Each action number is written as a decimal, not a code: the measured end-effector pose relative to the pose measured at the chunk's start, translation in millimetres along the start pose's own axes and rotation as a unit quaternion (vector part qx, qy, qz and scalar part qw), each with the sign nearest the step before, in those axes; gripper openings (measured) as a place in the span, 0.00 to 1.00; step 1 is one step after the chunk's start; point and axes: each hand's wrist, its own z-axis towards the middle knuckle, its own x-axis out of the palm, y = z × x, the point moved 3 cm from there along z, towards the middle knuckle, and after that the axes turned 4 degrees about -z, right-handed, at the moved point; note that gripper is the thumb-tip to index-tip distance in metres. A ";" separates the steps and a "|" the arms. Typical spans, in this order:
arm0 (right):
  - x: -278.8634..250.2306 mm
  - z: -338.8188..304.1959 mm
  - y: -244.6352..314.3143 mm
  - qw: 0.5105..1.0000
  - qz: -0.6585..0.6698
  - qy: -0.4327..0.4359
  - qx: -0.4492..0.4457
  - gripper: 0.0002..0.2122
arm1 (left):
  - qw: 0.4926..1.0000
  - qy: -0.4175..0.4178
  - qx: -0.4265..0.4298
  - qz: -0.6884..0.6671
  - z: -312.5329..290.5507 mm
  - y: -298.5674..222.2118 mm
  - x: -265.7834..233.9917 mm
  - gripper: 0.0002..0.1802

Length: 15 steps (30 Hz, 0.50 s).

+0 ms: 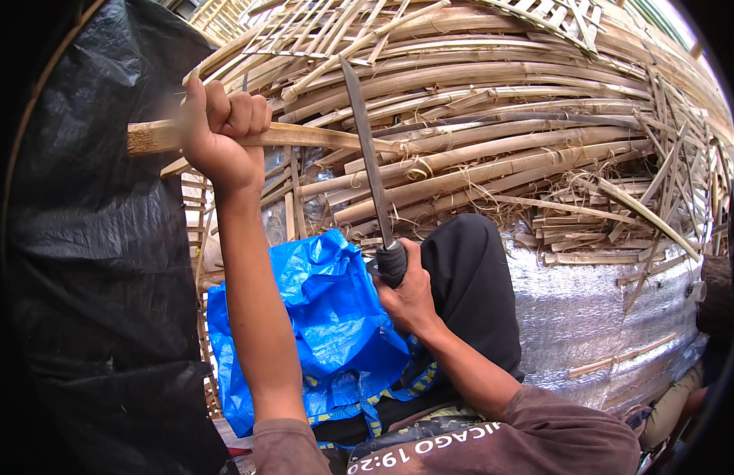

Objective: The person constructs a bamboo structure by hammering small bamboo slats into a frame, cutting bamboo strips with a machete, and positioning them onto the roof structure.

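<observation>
My left hand (228,134) is raised at the upper left, its fingers closed round a pale split bamboo strip (311,135). The strip's thick cut end sticks out to the left of my fist, and its thinner part runs right. In my right hand (409,291), over my lap, is the dark wrapped handle of a machete (368,146). Its long narrow blade points up and away, crossing the strip near its right end; whether they touch I cannot tell. A crumpled blue plastic bag (335,317) covers part of my lap between my forearms.
Long bamboo poles (478,75) lie stacked ahead. Cut strips (597,226) and curled shavings are heaped at the right, beside a silver foil sheet (573,317). Black sheeting (98,237) hangs along the left. Part of another person's leg (668,408) shows at the lower right.
</observation>
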 end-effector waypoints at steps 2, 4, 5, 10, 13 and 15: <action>4.5 6.9 -33.7 0.994 -0.028 -0.038 0.100 0.26 | 1.000 0.001 0.005 0.007 2.9 -2.0 1.4 0.28; 3.9 7.1 -46.0 0.989 -0.022 -0.027 0.144 0.27 | 1.000 -0.002 0.007 0.002 2.0 -3.7 3.6 0.28; 5.7 7.8 -44.3 0.989 -0.016 -0.036 0.141 0.26 | 1.000 -0.005 0.004 -0.001 0.1 -2.2 3.9 0.28; 10.3 9.9 -43.0 0.962 0.202 0.012 0.184 0.22 | 1.000 0.008 -0.001 0.009 4.1 5.6 13.2 0.28; 3.8 8.2 -27.0 0.978 0.174 -0.026 0.113 0.20 | 1.000 0.011 0.001 0.014 6.4 4.9 18.9 0.28; -6.2 -0.1 5.2 0.995 0.035 -0.074 -0.051 0.22 | 1.000 0.004 0.003 0.014 6.7 4.9 15.3 0.28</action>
